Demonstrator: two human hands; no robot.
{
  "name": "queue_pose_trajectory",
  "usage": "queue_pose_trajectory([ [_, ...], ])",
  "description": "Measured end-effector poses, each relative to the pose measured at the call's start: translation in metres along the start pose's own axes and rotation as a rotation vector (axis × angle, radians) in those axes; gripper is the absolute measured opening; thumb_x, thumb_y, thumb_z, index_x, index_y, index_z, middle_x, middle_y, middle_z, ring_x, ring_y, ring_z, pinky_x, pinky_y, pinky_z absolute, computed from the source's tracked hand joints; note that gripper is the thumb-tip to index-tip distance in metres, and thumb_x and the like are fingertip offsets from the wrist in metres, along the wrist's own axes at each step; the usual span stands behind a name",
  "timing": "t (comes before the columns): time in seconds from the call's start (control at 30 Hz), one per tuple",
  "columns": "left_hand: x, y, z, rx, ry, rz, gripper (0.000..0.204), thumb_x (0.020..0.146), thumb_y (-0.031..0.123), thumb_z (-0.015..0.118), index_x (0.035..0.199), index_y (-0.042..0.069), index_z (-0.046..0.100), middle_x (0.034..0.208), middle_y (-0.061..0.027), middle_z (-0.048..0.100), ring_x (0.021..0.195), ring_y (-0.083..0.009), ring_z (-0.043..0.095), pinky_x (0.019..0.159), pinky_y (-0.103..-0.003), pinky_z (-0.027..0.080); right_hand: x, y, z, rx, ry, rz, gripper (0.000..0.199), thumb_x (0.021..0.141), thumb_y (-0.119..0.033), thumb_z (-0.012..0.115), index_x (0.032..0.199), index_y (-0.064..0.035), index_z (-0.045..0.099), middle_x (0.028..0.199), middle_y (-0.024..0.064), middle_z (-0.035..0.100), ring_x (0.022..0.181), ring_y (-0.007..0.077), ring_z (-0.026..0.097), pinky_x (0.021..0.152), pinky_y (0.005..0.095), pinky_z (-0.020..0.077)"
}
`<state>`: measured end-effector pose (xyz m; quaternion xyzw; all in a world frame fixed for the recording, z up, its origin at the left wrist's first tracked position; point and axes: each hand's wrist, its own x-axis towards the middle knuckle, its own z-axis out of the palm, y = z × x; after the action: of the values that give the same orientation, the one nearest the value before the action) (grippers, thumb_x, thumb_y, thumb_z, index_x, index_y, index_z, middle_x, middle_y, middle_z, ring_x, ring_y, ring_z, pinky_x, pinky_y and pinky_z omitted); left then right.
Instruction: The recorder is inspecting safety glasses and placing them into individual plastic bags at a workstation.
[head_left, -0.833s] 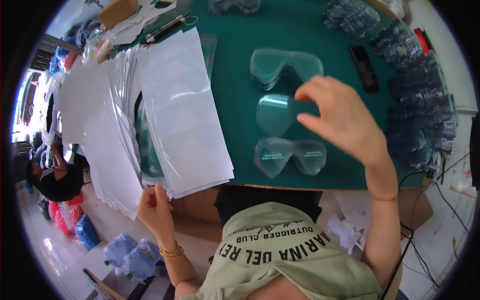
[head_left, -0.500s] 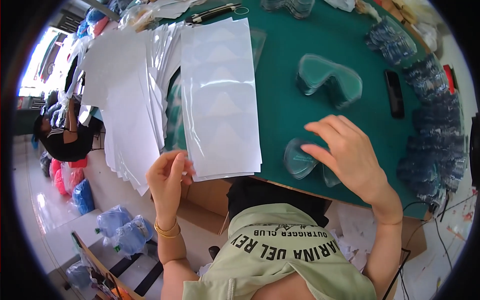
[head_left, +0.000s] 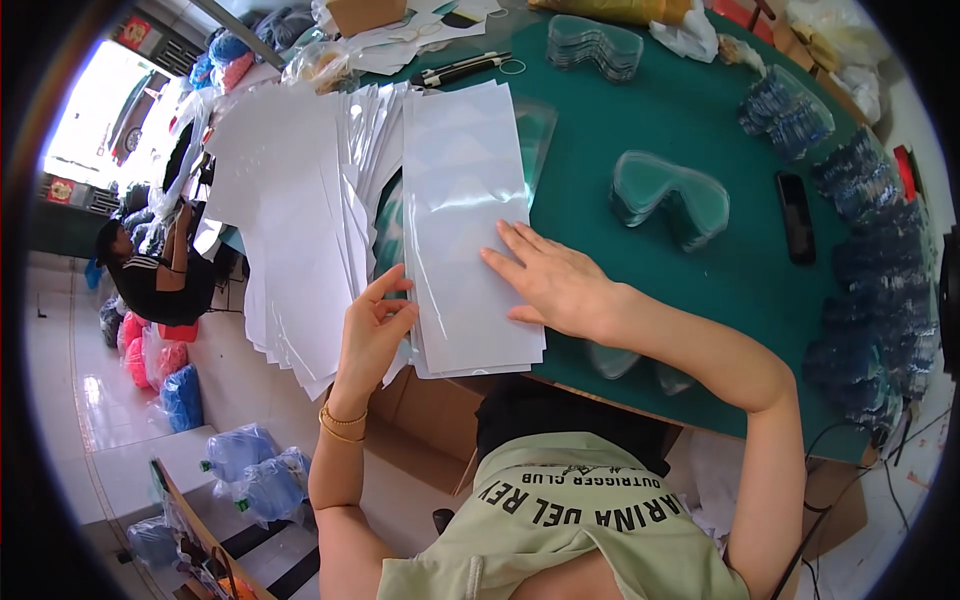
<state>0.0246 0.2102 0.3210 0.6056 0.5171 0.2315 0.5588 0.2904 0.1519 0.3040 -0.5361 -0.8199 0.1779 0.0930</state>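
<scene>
A stack of glossy white sheets [head_left: 462,150] with faint rows of curved outlines lies at the table's front edge. Flat on its right side rests my right hand [head_left: 555,280], fingers spread. Along the stack's left edge, my left hand [head_left: 378,325] is half curled, with a gap between index finger and thumb and nothing clearly visible in it. A clear goggle-shaped plastic piece [head_left: 612,361] lies by the front edge, partly hidden under my right forearm. Farther back stands a pile of similar clear goggle-shaped pieces [head_left: 670,197].
Loose white sheets [head_left: 290,220] lie fanned out at the left. Another goggle-shaped stack [head_left: 595,48] sits at the back, near black tools [head_left: 460,70]. A phone [head_left: 795,215] and dark stacked pieces [head_left: 870,270] line the right. Beyond the table, a person [head_left: 160,275] sits at the left.
My right hand has moved left from the goggle-shaped piece onto the white sheets and flattened. My left hand has shifted slightly up along the stack's edge. The whole view has shifted a little.
</scene>
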Motion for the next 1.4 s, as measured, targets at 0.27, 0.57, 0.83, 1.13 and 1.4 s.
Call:
queue_pose_trajectory([
  [0.27, 0.001, 0.014, 0.004, 0.032, -0.162, -0.220, 0.026, 0.088, 0.004, 0.065, 0.109, -0.011, 0.064, 0.082, -0.0079, 0.068, 0.059, -0.0093, 0.059, 0.056, -0.022, 0.049, 0.004, 0.004, -0.004, 0.016, -0.021, -0.003, 0.071, 0.085, -0.029, 0.072, 0.144, -0.0047, 0.039, 0.151, 0.0275, 0.030, 0.140, 0.0405, 0.032, 0.115, 0.0429, 0.0312],
  [0.57, -0.003, 0.023, 0.020, 0.015, -0.270, -0.017, 0.017, 0.093, 0.008, 0.062, 0.080, 0.000, 0.055, 0.069, 0.0010, 0.057, 0.058, -0.0035, 0.052, 0.052, -0.020, 0.042, 0.032, -0.016, -0.026, 0.720, -0.002, 0.083, 0.031, 0.081, -0.028, 0.073, 0.086, 0.0019, 0.068, 0.082, 0.0150, 0.070, 0.080, 0.0273, 0.068, 0.074, 0.0365, 0.0524],
  [0.83, -0.004, 0.020, 0.037, -0.054, -0.212, 0.106, 0.023, 0.094, 0.008, 0.063, 0.076, 0.005, 0.048, 0.067, 0.0073, 0.045, 0.062, 0.0002, 0.039, 0.052, -0.020, 0.029, 0.036, -0.019, -0.034, 0.821, 0.015, 0.147, 0.024, 0.078, -0.020, 0.073, 0.087, 0.0016, 0.073, 0.080, 0.0132, 0.072, 0.075, 0.0204, 0.069, 0.072, 0.0321, 0.0527],
  [1.13, -0.007, 0.015, 0.030, -0.104, -0.221, 0.092, 0.008, 0.094, 0.005, 0.061, 0.086, 0.002, 0.059, 0.077, 0.0054, 0.056, 0.071, 0.0000, 0.048, 0.061, -0.019, 0.039, 0.038, -0.022, -0.036, 0.792, -0.011, 0.147, 0.021, 0.082, -0.019, 0.069, 0.087, 0.0011, 0.071, 0.085, 0.0114, 0.072, 0.080, 0.0187, 0.067, 0.076, 0.0317, 0.0522],
  [1.4, -0.018, 0.006, 0.013, -0.257, -0.021, -0.029, 0.015, 0.095, 0.005, 0.057, 0.108, -0.002, 0.059, 0.083, 0.0003, 0.065, 0.068, -0.0013, 0.054, 0.058, -0.018, 0.040, 0.029, 0.017, -0.051, 1.707, 0.240, 0.338, 0.011, 0.089, -0.012, 0.062, 0.085, -0.0015, 0.062, 0.110, 0.0167, 0.067, 0.097, 0.0195, 0.066, 0.089, 0.0280, 0.0543],
])
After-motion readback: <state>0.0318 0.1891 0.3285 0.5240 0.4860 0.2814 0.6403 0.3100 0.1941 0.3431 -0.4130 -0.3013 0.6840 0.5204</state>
